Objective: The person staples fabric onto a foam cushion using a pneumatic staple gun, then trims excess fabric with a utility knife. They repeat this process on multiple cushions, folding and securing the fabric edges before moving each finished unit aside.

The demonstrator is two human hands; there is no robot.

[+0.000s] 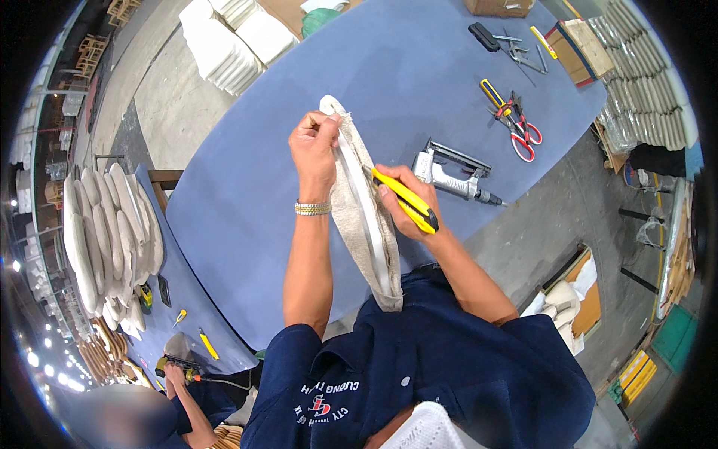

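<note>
A long, narrow upholstered piece in beige fabric (348, 217) stands on edge above the blue table, with a white strip along its open side. Near its far end, my left hand (314, 142) pinches the fabric edge between thumb and fingers. My right hand (411, 198) is wrapped round a yellow and black utility knife (406, 199), held against the right side of the piece about midway along. Whether the blade is out cannot be made out. Just right of that hand lies a silver staple gun (452, 173) on the table.
The blue table (247, 202) carries scissors (523, 138), pliers (516, 108) and a yellow-handled screwdriver (493, 93) at right. Farther back are metal clamps (516, 51) and a box (580, 52). Beige cushions (112, 232) stack at left, near a co-worker's hand (173, 373) on a power tool.
</note>
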